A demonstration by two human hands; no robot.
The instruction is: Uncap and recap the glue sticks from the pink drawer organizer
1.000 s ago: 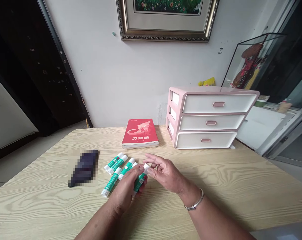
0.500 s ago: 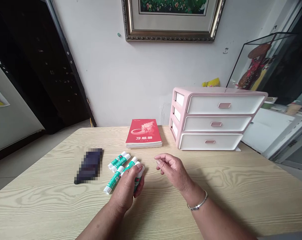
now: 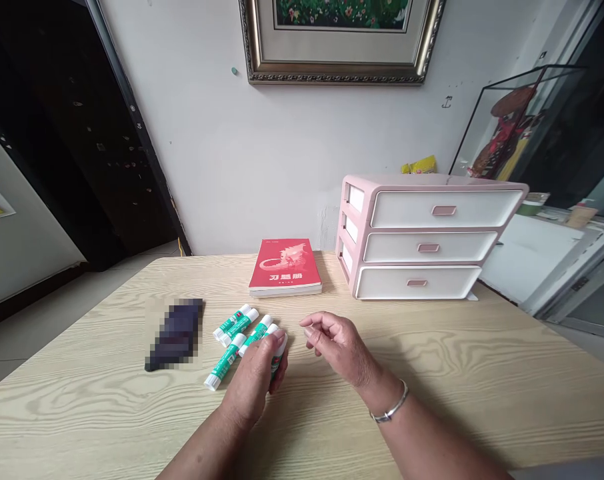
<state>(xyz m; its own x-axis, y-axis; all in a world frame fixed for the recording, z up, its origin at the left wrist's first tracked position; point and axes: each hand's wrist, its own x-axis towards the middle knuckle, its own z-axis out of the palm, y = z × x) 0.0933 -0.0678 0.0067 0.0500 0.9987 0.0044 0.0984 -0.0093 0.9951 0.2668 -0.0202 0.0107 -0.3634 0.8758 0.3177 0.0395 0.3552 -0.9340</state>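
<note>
Closest in: a silver bracelet [image 3: 392, 408] on the right wrist, low over the pale wooden table [image 3: 482, 373]. Just ahead, left hand [image 3: 255, 380] closed knuckles-up around a green-and-white glue stick [image 3: 281, 348], only its far end poking out past the fingers, just above the tabletop. Cap on or off: impossible to tell. Beside it but apart, right hand [image 3: 339, 347] loosely half-curled, nothing visible in it, fingertips turned toward the exposed end of the stick.

For clean handling here, as a judgement:
- Grip the barrel rather than the end, firmly enough to stop it rolling in the palm.
- Leave the white end clear for the other hand.
- Meet that end squarely with thumb and forefinger, not at a slant.
- Hold low, but off the neighbours, to avoid nudging them into a roll.

Right by the left fingers: several loose glue sticks [image 3: 225, 361], lying roughly parallel, slanting away to the right. Left of those, a dark object [image 3: 175, 333], blurred beyond telling. Further back, a red book [image 3: 285, 267] lying flat, and just right of it a pink drawer unit [image 3: 422, 243], all three drawers shut. Beyond, on the white wall [image 3: 262, 153], a framed picture [image 3: 339, 40]; off to the right, a glass case [image 3: 512, 127].
</note>
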